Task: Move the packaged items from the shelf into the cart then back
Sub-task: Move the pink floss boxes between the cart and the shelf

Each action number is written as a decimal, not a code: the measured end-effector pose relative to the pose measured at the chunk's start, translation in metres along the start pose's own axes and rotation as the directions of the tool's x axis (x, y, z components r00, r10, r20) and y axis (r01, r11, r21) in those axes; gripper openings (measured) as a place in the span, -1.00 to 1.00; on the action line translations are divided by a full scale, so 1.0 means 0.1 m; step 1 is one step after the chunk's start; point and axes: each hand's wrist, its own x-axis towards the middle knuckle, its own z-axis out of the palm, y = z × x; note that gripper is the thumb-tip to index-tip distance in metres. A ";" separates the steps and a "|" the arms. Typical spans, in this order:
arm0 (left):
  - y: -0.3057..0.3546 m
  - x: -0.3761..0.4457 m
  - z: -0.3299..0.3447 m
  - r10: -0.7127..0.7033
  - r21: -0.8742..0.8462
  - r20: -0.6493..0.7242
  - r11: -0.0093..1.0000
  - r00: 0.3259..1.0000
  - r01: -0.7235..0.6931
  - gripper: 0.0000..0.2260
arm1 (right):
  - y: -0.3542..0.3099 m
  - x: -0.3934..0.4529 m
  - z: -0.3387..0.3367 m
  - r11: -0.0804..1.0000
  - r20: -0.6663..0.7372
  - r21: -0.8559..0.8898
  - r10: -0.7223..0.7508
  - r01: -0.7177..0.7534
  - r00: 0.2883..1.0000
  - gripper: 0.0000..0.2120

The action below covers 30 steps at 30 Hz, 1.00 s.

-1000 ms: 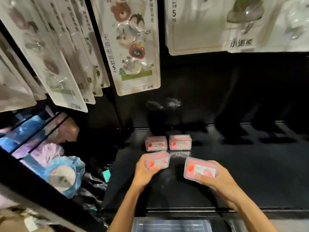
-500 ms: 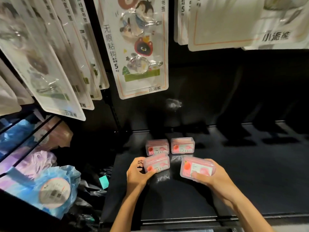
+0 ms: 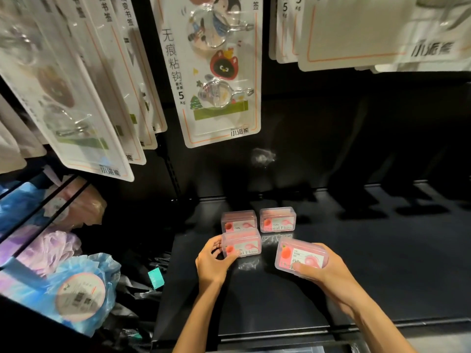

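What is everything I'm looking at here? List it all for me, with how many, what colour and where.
floss boxes: four, clear pink; two at the back of the shelf, two in front held in the hands.
shelf: one, black, under the boxes.
hook cards: several, white with cartoon animals, hanging above on the left and centre.
plain white cards: several, hanging top right.
bath puffs: several, blue, purple and pinkish, in the left bay.
teal tag: one, beside the shelf's left edge.
left hand: grips the front left box.
right hand: grips the front right box.
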 end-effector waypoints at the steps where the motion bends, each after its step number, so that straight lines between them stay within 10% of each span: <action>1: 0.00 0.00 0.00 0.000 -0.011 0.000 1.000 1.000 0.000 -0.61 | 0.00 0.00 -0.01 1.000 -0.003 0.000 0.002 -0.002 1.000 -0.26; 25: 0.05 -0.08 -0.08 -0.032 0.009 -0.061 0.999 0.998 0.033 -0.44 | 0.02 0.01 0.01 1.000 -0.020 -0.020 0.008 -0.008 1.000 -0.23; 28: 0.07 -0.27 -0.16 0.320 0.260 -0.215 0.929 0.923 -0.261 -0.62 | -0.01 0.07 -0.04 0.995 -0.060 -0.096 -0.031 0.025 0.998 -0.27; 30: 0.08 -0.40 -0.16 0.596 0.405 -0.078 0.751 0.799 -0.521 -0.76 | -0.04 0.15 -0.08 0.981 -0.074 -0.187 -0.065 0.050 0.995 -0.41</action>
